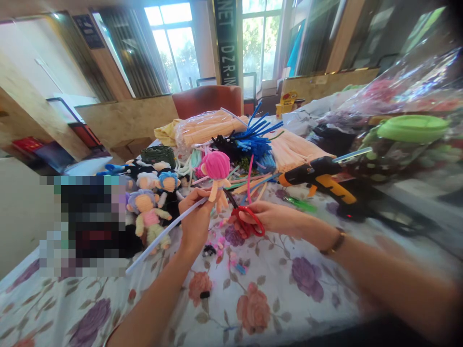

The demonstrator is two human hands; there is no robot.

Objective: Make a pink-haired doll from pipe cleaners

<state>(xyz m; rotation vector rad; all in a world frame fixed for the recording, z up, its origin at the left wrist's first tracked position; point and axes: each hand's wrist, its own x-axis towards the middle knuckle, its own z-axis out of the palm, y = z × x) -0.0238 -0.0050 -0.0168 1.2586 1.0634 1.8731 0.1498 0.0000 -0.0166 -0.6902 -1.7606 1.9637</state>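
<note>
My left hand is closed around a small pink-haired doll made of fuzzy stems, held upright above the table. A long pale lilac fuzzy stem comes out of the same hand and slants down to the left. In my right hand are red-handled scissors, my fingers in the loops. Their dark blades point up and left, close to the doll's legs. Whether the blades touch the doll I cannot tell. Small pink and black scraps lie on the flowered tablecloth below.
Several finished dolls stand at the left beside a blurred-out patch. Behind are bundles of blue stems and peach stems. A glue gun stands at the right, near a green-lidded jar.
</note>
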